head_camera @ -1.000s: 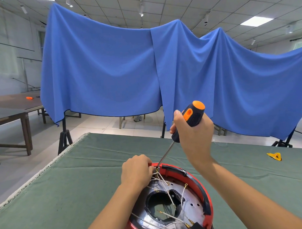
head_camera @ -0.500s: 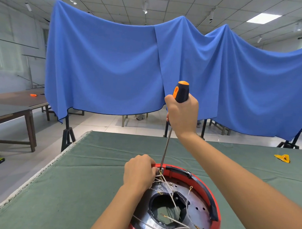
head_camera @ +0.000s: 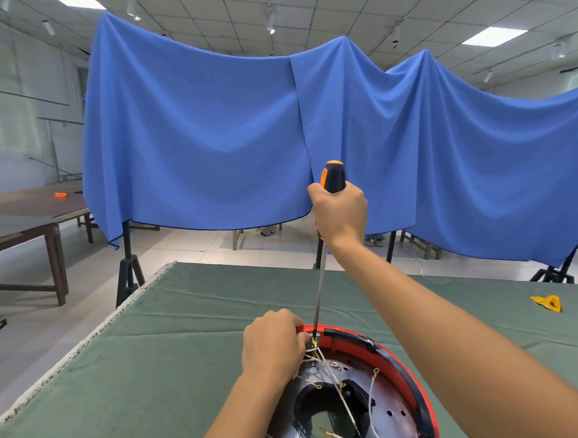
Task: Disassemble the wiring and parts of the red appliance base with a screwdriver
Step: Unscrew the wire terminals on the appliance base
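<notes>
The red appliance base (head_camera: 402,367) lies open-side up at the bottom centre of the green table, showing a metal plate with a dark central hole. White wires (head_camera: 328,365) with brass ring terminals fan across the plate. My right hand (head_camera: 340,215) grips the black and orange handle of a screwdriver (head_camera: 320,283), held almost upright, its tip at a brass terminal on the base's far rim. My left hand (head_camera: 272,345) holds the wire bundle at that rim, fingers curled; what lies under them is hidden.
The green cloth-covered table (head_camera: 155,371) ends at a frayed left edge. A small yellow piece (head_camera: 547,303) lies at the far right. A blue cloth (head_camera: 213,139) hangs on stands behind. Brown wooden tables (head_camera: 25,215) stand at the left, one with an orange item.
My right hand has swung the screwdriver from a slant to nearly upright, tip kept at the rim terminal. The left hand stayed on the wires. The view tilted slightly.
</notes>
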Available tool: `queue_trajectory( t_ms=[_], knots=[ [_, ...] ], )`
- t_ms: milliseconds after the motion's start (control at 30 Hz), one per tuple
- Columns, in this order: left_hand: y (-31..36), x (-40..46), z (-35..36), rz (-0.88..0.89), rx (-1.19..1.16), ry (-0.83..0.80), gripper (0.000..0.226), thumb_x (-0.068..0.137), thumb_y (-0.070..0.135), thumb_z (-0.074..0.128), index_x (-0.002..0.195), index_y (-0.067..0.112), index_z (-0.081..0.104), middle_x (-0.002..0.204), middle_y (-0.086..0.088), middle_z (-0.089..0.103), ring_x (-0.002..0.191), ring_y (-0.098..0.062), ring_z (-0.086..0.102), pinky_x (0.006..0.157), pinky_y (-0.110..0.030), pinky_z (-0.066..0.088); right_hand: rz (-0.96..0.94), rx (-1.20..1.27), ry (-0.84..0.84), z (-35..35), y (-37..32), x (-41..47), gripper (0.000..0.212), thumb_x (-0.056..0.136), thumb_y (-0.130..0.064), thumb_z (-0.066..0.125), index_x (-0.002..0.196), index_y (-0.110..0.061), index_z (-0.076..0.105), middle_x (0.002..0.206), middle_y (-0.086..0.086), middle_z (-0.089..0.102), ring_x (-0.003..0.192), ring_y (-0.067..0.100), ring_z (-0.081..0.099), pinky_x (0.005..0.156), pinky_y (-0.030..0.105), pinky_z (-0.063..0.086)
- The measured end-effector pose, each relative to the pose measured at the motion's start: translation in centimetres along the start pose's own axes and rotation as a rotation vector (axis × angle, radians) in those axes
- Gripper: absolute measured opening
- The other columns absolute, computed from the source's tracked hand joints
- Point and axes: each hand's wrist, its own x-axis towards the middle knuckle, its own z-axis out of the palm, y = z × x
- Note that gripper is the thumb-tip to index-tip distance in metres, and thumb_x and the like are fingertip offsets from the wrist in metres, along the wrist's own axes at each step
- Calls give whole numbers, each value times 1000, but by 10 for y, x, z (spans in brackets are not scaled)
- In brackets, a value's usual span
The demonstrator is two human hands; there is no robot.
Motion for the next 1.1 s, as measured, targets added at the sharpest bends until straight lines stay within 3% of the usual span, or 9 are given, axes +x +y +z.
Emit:
queue_trajectory(
  t_ms=[133,367,500,700,867,1100],
  knots=[
    [0,0,0,-5,-3,-2,22,88,41,55,87,24,69,81,1,69,79,-22,60,60,-28,34,-52,89,45,-19,-2,-15,25,65,-30,57,54,-20,36,51,4,40,55,42,50,53,52,50],
    [3,-2,-3,-18,-14,-10,21,88,39,56,90,23,69,84,-1,70,85,-24,61,61,-28,34,-194,204,112,-43,-1,-46,28,69,-23,59,55,-21,34,51,22,41,48,45,52,41,42,44],
    [3,-3,-4,-22,-27,-18,21,89,38,56,90,24,70,83,1,70,81,-22,61,62,-27,34,-166,207,74,-40,-2,-40,27,70,-20,57,57,-18,34,52,9,36,53,50,50,46,48,43],
    [2,0,-3,-21,-32,-29,21,88,39,56,91,24,70,85,1,70,83,-23,62,63,-27,38,36,202,64,-23,7,-8,23,67,-25,54,58,-18,34,57,8,35,55,27,39,52,41,40],
    [0,0,-2,-20,-6,-23,22,87,40,57,84,21,68,79,0,68,71,-22,52,60,-27,33,147,144,81,-10,23,18,24,72,-22,58,59,-15,40,55,5,41,56,28,45,55,41,44],
    [0,0,0,-20,-12,-24,22,88,40,56,87,22,68,82,0,69,80,-25,59,62,-28,35,191,43,17,8,31,33,19,72,-23,57,62,-14,44,55,1,43,51,26,45,56,45,53]
  ],
)
